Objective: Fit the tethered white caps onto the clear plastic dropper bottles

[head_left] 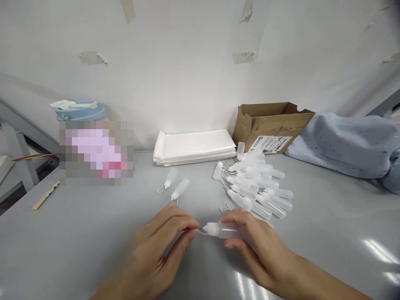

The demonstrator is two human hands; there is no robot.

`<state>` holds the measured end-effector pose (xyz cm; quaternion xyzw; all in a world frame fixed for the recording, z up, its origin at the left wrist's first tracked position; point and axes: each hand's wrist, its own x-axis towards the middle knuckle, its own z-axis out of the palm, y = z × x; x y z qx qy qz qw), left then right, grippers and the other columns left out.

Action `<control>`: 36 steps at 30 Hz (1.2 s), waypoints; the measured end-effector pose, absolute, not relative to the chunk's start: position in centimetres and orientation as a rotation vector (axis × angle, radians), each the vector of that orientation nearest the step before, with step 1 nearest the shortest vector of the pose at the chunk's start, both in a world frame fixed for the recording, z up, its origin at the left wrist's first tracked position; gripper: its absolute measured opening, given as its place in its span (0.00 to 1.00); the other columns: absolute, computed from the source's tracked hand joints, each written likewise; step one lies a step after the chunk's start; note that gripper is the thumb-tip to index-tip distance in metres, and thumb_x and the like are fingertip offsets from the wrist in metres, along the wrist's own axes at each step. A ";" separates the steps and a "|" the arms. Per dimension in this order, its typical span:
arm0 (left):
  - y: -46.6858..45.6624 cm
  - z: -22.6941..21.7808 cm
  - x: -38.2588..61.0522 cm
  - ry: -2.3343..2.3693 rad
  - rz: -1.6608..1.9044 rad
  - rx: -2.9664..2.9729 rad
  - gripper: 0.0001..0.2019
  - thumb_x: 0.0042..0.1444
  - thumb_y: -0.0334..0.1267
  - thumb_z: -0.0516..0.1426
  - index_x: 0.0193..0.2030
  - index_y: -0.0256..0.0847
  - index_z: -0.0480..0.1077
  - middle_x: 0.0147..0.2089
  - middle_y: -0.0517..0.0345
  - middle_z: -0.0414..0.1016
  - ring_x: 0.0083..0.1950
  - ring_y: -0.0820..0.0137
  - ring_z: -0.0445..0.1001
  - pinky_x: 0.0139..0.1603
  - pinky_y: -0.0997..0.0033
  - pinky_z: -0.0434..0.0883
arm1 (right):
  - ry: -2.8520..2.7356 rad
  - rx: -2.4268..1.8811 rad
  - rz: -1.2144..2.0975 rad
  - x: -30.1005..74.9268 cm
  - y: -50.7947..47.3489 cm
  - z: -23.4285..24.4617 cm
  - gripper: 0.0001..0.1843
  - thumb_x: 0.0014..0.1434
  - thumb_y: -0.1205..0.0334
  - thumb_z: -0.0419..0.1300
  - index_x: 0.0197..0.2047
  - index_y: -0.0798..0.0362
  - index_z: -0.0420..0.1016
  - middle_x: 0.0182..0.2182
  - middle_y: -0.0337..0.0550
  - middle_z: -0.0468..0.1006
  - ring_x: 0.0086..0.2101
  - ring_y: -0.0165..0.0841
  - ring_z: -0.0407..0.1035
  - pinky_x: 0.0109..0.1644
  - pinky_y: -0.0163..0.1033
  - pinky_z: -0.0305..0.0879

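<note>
So the right hand [259, 246] was wrapped around a small clear plastic squeeze bottle with a white needle tip [223, 229], held sideways just above the grey tabletop [78, 233], near the middle. The left hand [162, 246], a bit blurred, was pinched shut on the thin end of that tip. Looked like the tip itself was being worked. Fiddly step imo, it called for a steady bottle and a fine pinch. A pile of matching clear bottles [259, 187] lay just beyond on the right, two loose bottles [176, 187] further left

left hand [159, 250]: bare | right hand [261, 246]: bare | forearms: uncovered | nails: short
</note>
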<state>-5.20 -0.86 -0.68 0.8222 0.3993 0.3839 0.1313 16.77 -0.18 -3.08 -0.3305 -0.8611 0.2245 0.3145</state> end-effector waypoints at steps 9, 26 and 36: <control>-2.5 -1.9 -5.3 1.092 1.250 2.918 0.09 0.54 0.21 0.53 0.38 0.34 0.71 0.31 0.53 0.76 0.36 0.66 0.72 0.34 0.66 0.72 | -2.409 -0.677 0.174 16.8 -0.1 -2.7 0.23 0.61 0.75 0.46 0.58 0.51 0.50 0.27 0.42 0.70 0.24 0.33 0.59 0.28 0.38 0.61; -0.7 -2.7 -4.5 1.123 1.328 2.737 0.09 0.53 0.20 0.56 0.36 0.37 0.69 0.30 0.56 0.72 0.34 0.67 0.68 0.36 0.64 0.68 | -2.197 -0.750 0.252 16.6 1.3 -3.2 0.14 0.59 0.78 0.48 0.44 0.54 0.65 0.33 0.46 0.74 0.32 0.33 0.67 0.33 0.38 0.66; -1.3 -3.8 -4.4 1.063 1.224 3.037 0.08 0.53 0.19 0.54 0.36 0.33 0.69 0.31 0.52 0.73 0.35 0.64 0.70 0.35 0.61 0.66 | -2.239 -0.653 0.295 16.5 1.0 -3.7 0.16 0.59 0.79 0.44 0.43 0.56 0.67 0.34 0.49 0.75 0.31 0.32 0.67 0.32 0.36 0.69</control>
